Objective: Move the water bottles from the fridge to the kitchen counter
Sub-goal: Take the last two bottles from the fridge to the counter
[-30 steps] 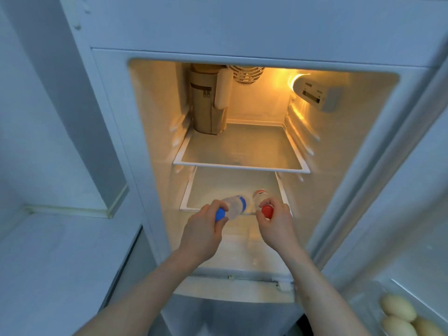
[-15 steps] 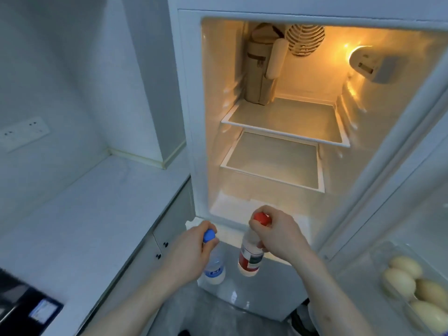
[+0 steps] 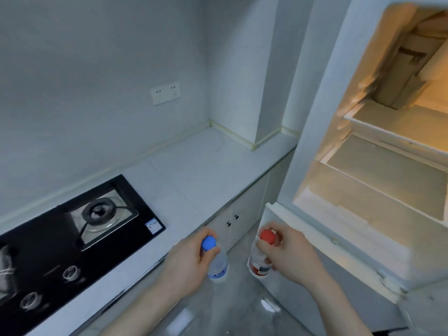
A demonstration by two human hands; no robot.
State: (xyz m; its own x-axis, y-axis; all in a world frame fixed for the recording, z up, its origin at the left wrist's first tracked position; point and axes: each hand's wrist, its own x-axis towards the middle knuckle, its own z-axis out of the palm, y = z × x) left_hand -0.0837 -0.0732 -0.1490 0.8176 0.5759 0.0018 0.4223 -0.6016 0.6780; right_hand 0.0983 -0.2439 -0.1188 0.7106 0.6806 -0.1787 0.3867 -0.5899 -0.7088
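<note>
My left hand [image 3: 185, 265] grips a clear water bottle with a blue cap [image 3: 218, 263] by its neck, hanging upright just off the counter's front edge. My right hand [image 3: 289, 255] holds a second bottle with a red cap and red label [image 3: 259, 263] by its neck, a little to the right, above the floor. The white kitchen counter [image 3: 206, 170] stretches to the left and behind them. The open fridge [image 3: 378, 166] stands at the right with its lit shelves bare of bottles.
A black gas hob [image 3: 72, 234] with a burner and knobs is set into the counter at the left. A wall socket plate [image 3: 165, 93] sits above the counter. A brown bag [image 3: 400, 76] stands on the fridge's upper shelf. White cabinet doors [image 3: 237, 217] are below the counter.
Both hands pulled the two bottles off the fridge shelf and carried them down and left. My view has swung left from the fridge interior to the counter and hob.
</note>
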